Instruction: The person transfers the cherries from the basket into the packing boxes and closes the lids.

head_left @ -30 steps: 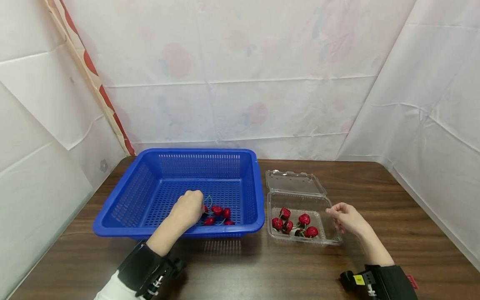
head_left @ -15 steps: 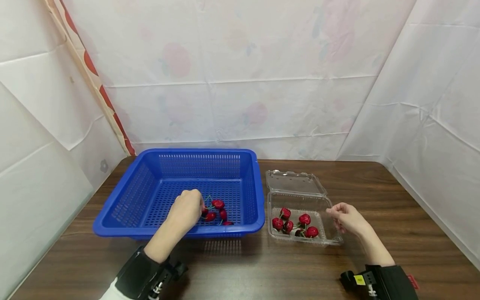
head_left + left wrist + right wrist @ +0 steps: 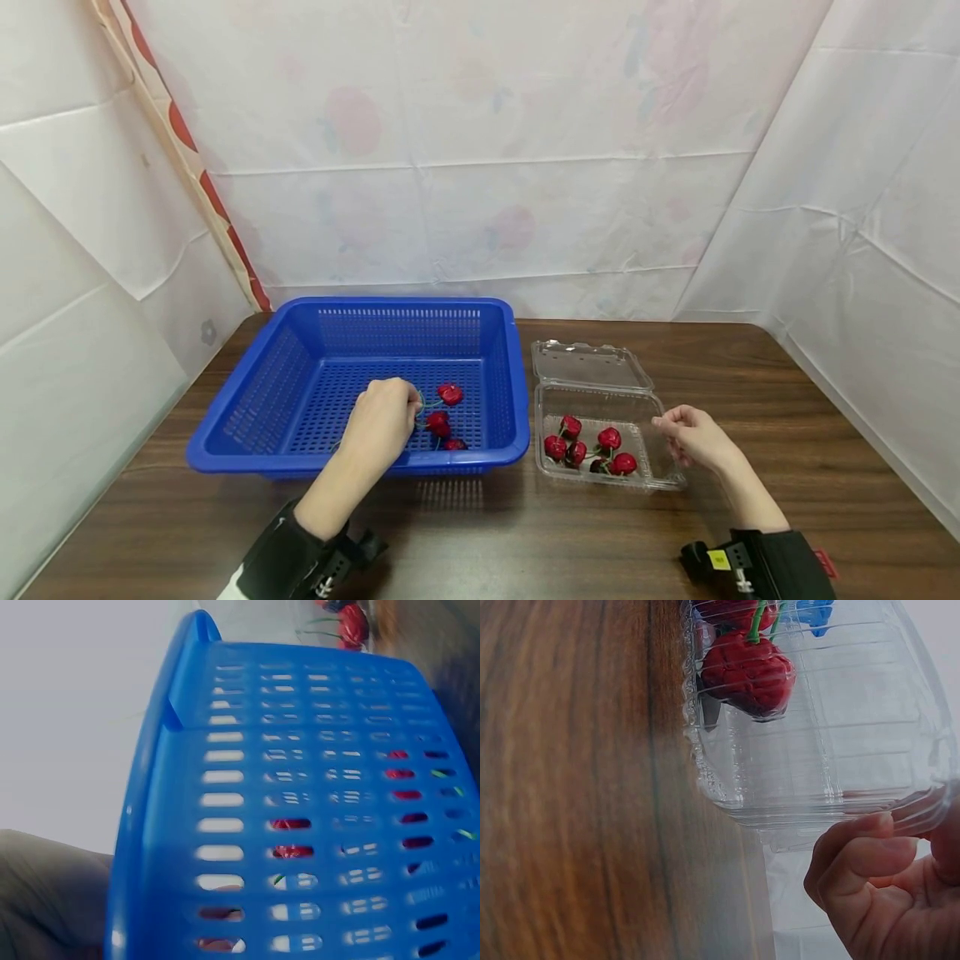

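Observation:
My left hand (image 3: 382, 421) reaches into the blue plastic basket (image 3: 357, 467), its curled fingertips at the green stem of a red cherry (image 3: 450, 394). Two more cherries show beside that hand, one a dark red cherry (image 3: 438, 423) and one at the front wall; the hand hides part of the basket floor. In the left wrist view the basket wall (image 3: 176, 817) covers most of the fingers. My right hand (image 3: 693, 435) pinches the right rim of a clear plastic clamshell box (image 3: 652, 475), whose lid (image 3: 592, 367) is folded back. Several cherries (image 3: 609, 438) lie inside the box.
The basket and box stand side by side on a dark wooden table (image 3: 570, 542), with a narrow gap between them. White patterned sheeting (image 3: 480, 167) hangs behind the table and along both sides.
My left hand has shifted slightly right inside the basket. One cherry near its fingertips has moved right and farther back, and others have shifted or become hidden. The right hand stays at the box rim.

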The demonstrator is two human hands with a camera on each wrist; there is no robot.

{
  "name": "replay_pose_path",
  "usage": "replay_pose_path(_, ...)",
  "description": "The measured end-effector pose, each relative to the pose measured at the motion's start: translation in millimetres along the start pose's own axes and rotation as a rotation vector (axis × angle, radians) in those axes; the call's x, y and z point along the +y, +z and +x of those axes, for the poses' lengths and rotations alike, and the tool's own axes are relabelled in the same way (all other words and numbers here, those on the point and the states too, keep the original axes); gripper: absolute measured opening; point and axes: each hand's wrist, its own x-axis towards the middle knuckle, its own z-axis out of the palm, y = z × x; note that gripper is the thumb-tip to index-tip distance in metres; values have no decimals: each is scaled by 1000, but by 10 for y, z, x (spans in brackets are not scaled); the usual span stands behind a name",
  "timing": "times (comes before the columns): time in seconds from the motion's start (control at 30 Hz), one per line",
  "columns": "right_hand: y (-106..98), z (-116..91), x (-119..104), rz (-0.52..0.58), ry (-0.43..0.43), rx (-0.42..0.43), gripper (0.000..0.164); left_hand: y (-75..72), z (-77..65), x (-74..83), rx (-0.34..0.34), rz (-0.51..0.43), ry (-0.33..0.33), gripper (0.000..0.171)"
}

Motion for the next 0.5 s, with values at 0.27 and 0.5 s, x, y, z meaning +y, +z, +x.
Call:
replay_pose_path(0.27,1,1,5,-2,3,1,23,-9,-32,106,94,-19,42,6)
replay_pose_path(0.5,6,4,-2,-29,-4,15,23,-19,-56,222,146,-68,103,4)
